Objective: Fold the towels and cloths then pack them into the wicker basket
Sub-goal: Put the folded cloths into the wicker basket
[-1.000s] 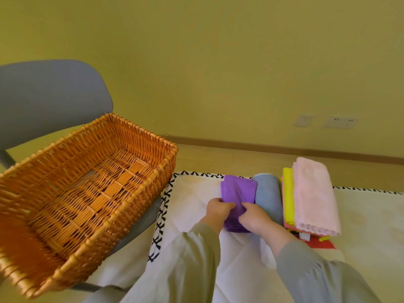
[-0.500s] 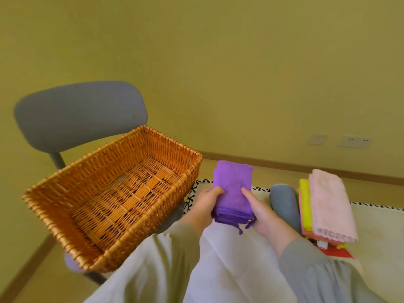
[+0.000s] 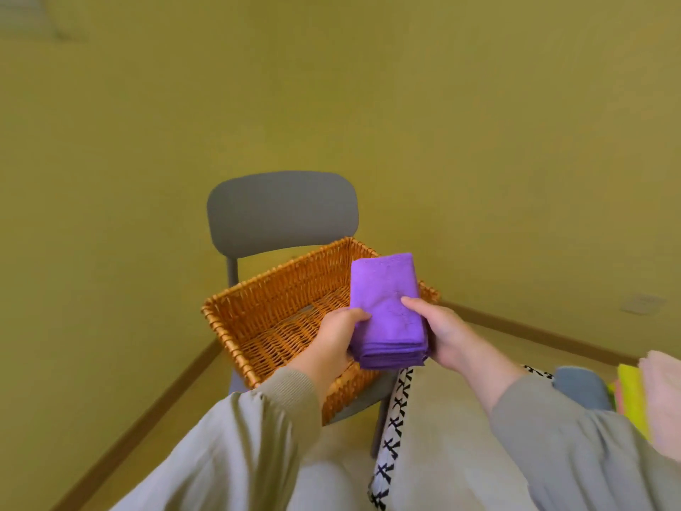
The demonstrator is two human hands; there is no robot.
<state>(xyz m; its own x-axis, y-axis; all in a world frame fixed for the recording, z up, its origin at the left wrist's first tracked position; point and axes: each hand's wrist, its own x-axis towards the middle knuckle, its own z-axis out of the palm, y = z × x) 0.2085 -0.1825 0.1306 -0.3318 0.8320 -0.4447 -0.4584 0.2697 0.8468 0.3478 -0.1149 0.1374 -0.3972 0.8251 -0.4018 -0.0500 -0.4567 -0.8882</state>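
A folded purple cloth (image 3: 387, 307) hangs in the air over the right end of the orange wicker basket (image 3: 272, 311). My left hand (image 3: 337, 335) grips its left edge, thumb on top. My right hand (image 3: 440, 331) grips its right edge the same way. The basket has nothing in it and sits on the seat of a grey chair (image 3: 282, 212). At the far right edge lie a rolled grey-blue towel (image 3: 580, 387), a yellow cloth (image 3: 630, 394) and a folded pink towel (image 3: 661, 396), partly cut off.
A white mat with a black cross-pattern border (image 3: 392, 418) lies under my arms. The yellow-green wall (image 3: 368, 105) stands close behind the chair, with a brown skirting board (image 3: 534, 335) along the wood floor and a wall socket (image 3: 643, 304) at the right.
Both hands have lifted the purple cloth off the mat and carried it left, over the basket. The view has swung left, so the other folded towels are now at the right edge.
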